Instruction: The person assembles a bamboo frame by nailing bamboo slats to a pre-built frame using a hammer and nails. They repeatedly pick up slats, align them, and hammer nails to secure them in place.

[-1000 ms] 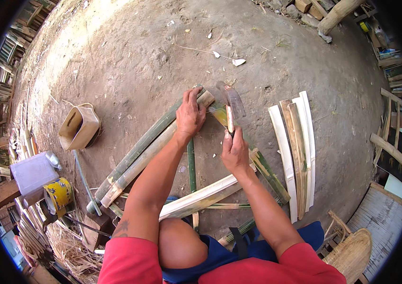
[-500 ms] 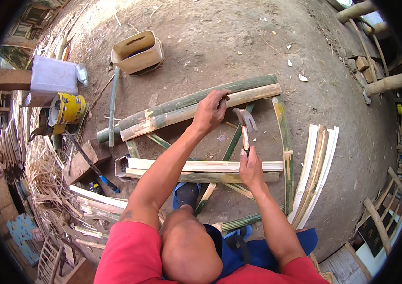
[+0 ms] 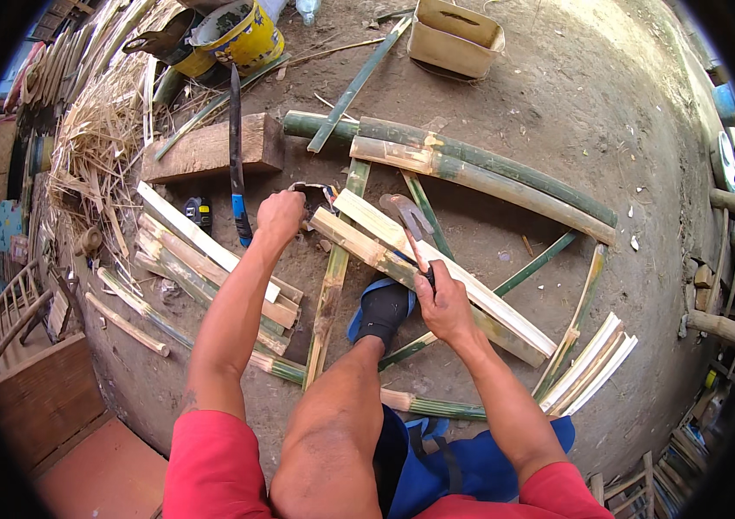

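Beside the wood block (image 3: 211,147): saw left hand (image 3: 282,214) lowered to a small open container (image 3: 319,197), close against its left edge. Could not tell clenched from loose, nor whether grasping anything. Could not make out the contents.
Hammer (image 3: 420,251): gripped by its handle in right hand (image 3: 443,303), with head pointed away from the body, over pale strip (image 3: 499,309) in view.
Strips: found pale strip and brown strip (image 3: 353,238) side by side, slanting across bamboo frame (image 3: 328,298), above the foot (image 3: 383,311).
Far poles (image 3: 484,163): noted as a pair, along the far side of the frame.
Left ground: noted tape measure (image 3: 199,210), black-and-blue tool (image 3: 238,164) leaning at the block, offcuts (image 3: 186,227) nearer the body.
Reach: took the step in hand for a reach to the container. Judged best done with hammer held still and clear of left hand, with eyes on the rim, and without nudging either strip or tipping the container.
Change: compared with one second ago, found left hand gone from the far poles and down at the container. Found hammer still in right hand, but drawn back from beside the poles' end. Found view swung leftward, bringing tape measure into sight.
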`<state>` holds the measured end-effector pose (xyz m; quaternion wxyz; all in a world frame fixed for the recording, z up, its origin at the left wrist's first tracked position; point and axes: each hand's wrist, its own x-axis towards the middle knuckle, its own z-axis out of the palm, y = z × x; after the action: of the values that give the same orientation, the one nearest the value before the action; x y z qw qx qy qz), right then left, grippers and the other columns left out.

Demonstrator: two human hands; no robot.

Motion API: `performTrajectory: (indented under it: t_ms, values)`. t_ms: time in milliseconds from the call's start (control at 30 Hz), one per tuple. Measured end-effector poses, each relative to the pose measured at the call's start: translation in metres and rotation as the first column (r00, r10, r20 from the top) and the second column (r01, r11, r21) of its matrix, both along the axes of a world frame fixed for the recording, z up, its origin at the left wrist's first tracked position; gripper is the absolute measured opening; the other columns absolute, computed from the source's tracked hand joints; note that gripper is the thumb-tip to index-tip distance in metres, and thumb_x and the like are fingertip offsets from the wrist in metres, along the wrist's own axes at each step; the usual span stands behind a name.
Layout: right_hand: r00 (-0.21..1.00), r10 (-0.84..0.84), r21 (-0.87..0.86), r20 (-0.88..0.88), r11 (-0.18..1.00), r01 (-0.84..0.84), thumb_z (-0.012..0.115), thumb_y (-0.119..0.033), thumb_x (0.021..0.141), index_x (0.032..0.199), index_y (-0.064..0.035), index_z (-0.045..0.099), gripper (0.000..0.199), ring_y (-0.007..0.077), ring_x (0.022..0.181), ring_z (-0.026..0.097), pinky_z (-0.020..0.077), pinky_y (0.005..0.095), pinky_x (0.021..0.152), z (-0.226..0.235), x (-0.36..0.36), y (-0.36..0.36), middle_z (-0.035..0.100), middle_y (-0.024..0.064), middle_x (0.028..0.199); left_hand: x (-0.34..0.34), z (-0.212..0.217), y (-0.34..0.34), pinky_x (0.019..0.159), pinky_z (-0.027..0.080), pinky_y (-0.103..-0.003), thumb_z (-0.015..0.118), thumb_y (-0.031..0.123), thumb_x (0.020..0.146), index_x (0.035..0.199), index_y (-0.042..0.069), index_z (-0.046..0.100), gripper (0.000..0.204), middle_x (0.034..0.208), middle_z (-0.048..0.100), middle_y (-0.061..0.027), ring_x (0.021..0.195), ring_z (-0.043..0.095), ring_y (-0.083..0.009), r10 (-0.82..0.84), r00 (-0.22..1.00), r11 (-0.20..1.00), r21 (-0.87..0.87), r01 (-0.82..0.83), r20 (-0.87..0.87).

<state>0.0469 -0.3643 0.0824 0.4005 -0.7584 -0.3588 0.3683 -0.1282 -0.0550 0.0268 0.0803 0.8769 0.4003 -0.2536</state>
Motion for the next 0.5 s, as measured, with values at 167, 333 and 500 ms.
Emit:
performTrajectory:
  t_ms: [167,333,500]
  values:
    - [0.999,0.022,-0.076,-0.023,0.997,-0.024,0.062,-0.017,0.102,0.109,-0.0025,0.052,0.019,0.0532,0.078,0.065,0.0488,0.0523,0.064,0.001,-0.004,0.006,0.063,0.0292,0.076,0.006,-0.023,0.000,0.080,0.062,-0.044,0.066,0.010,0.090,0.094,0.006,0.077,0.013,0.103,0.077,-0.0191,0.095,0.076,-0.0341,-0.074,0.996,0.996,0.038,0.076,-0.057]
    - [1.000,-0.019,-0.089,-0.016,0.996,0.018,0.060,-0.020,0.103,0.110,-0.0024,0.052,0.020,0.0536,0.077,0.064,0.0487,0.0515,0.064,0.001,-0.004,0.007,0.063,0.0290,0.076,-0.010,-0.028,0.001,0.075,0.061,-0.047,0.060,0.010,0.094,0.102,0.003,0.068,0.013,0.104,0.075,-0.0196,0.091,0.076,-0.0355,0.017,0.996,0.996,0.090,-0.024,0.083]
    - [0.998,-0.033,-0.130,-0.046,0.991,0.027,0.058,-0.024,0.105,0.109,-0.0024,0.052,0.023,0.0537,0.080,0.064,0.0488,0.0511,0.066,-0.003,-0.006,0.012,0.064,0.0288,0.079,-0.013,-0.025,0.000,0.076,0.061,-0.046,0.057,0.011,0.096,0.110,0.004,0.064,0.017,0.108,0.074,-0.0180,0.094,0.076,-0.0348,-0.033,0.999,0.998,0.057,0.030,0.037]
